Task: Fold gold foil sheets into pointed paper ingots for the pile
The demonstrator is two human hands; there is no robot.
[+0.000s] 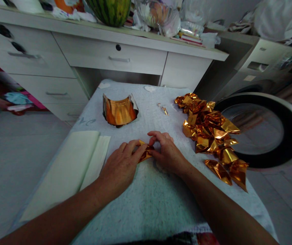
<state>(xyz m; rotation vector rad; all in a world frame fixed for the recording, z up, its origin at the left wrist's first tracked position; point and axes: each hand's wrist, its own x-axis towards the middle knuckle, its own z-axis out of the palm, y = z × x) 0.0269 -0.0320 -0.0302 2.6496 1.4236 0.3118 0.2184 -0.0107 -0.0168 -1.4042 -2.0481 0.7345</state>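
Note:
Between my hands, low over the cloth-covered table [146, 190], is a small piece of folded gold foil paper [145, 154]. My left hand [124, 160] grips its left part, thumb and fingers pressed on it. At its right end my right hand [166, 149] pinches the foil with the thumb and bent fingers. Part of the foil is hidden under the fingers. Beyond my left hand lies a curved stack of gold foil sheets [119, 112]. A heap of folded gold foil pieces [209, 126] is to the right of my right hand.
Pale paper sheets [66, 163] lie at the left of the table. A small gold scrap [165, 110] sits near the middle. Behind stands a white drawer desk [135, 63] bearing a watermelon [110, 12]. An open washing machine door [260, 129] juts out at the right.

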